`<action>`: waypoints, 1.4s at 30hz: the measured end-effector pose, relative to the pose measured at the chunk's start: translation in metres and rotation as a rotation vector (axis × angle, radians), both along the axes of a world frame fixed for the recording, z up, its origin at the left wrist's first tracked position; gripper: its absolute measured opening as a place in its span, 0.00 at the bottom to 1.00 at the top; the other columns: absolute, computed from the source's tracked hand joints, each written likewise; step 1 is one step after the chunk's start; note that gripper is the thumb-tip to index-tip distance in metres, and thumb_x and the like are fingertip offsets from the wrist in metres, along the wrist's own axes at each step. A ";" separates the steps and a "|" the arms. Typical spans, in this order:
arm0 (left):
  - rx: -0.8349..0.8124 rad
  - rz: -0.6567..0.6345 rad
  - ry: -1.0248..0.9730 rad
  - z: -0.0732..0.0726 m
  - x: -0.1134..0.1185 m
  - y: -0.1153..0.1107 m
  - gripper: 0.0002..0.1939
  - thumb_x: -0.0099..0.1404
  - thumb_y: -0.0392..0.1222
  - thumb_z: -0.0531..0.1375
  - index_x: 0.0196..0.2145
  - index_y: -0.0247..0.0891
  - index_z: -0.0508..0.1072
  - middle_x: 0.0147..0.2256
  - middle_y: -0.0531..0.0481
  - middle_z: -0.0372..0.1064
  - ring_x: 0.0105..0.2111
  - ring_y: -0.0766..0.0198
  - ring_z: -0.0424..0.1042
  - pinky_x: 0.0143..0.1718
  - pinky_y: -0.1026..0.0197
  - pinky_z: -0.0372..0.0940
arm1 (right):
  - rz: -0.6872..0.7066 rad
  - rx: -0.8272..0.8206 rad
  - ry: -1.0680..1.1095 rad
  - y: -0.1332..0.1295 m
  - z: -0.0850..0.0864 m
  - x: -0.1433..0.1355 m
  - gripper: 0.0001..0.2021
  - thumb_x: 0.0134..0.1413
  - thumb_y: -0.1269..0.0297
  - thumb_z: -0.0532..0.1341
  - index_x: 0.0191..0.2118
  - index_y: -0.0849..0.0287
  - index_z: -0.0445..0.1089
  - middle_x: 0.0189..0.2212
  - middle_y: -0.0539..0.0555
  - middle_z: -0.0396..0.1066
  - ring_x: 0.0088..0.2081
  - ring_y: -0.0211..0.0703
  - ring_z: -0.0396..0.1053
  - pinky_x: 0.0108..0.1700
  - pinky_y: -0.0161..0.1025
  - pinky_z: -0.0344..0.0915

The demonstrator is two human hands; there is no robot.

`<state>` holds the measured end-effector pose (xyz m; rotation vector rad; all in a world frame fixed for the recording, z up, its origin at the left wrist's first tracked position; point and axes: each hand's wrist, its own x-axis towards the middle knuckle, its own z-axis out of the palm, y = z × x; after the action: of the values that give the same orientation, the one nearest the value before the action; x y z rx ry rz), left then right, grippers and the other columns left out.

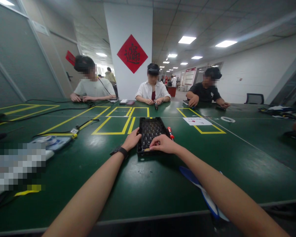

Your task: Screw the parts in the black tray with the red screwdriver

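Observation:
A black rectangular case (139, 153) lies on the green table, and many small pieces sit in rows inside it. My left hand (132, 139) grips its left wall, with the thumb over the rim. Over the near part of the case, my right hand (164, 144) is closed in a pinch; whatever is between its fingertips is too small to make out. Just beside those fingertips, a small yellowish piece (147, 149) shows at the near edge. A red-handled screwdriver (171, 133) lies against the right side of the case.
Under my right forearm is a blue and white flat object (209, 200). A printed sheet (197, 121) and a white ring (228, 119) lie further right. Cables (86, 124) and a plastic-wrapped item (53, 142) are at left. Three people sit across the table (108, 200).

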<state>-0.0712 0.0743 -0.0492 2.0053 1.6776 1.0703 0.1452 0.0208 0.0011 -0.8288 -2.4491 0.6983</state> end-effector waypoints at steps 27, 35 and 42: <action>-0.001 -0.007 0.012 -0.002 -0.001 0.002 0.30 0.57 0.39 0.49 0.58 0.30 0.56 0.59 0.43 0.51 0.58 0.58 0.52 0.59 0.58 0.46 | 0.017 -0.016 0.017 -0.004 0.003 0.000 0.13 0.45 0.58 0.62 0.32 0.64 0.74 0.23 0.51 0.69 0.24 0.32 0.59 0.27 0.30 0.54; 0.009 -0.011 0.019 -0.001 0.000 0.001 0.30 0.57 0.40 0.48 0.58 0.29 0.55 0.59 0.42 0.51 0.58 0.58 0.52 0.59 0.58 0.46 | 0.016 0.007 0.034 -0.004 0.002 0.000 0.13 0.44 0.58 0.63 0.32 0.64 0.74 0.21 0.50 0.67 0.22 0.31 0.57 0.25 0.29 0.53; -0.005 -0.003 0.024 -0.001 0.000 0.001 0.30 0.57 0.39 0.48 0.58 0.30 0.56 0.59 0.42 0.52 0.58 0.58 0.52 0.59 0.58 0.46 | 0.020 -0.009 0.032 -0.004 0.002 0.000 0.13 0.45 0.58 0.62 0.32 0.65 0.74 0.24 0.52 0.69 0.24 0.32 0.59 0.27 0.30 0.54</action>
<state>-0.0715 0.0758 -0.0505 2.0247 1.6869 1.0434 0.1450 0.0171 0.0034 -0.7909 -2.4310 0.7245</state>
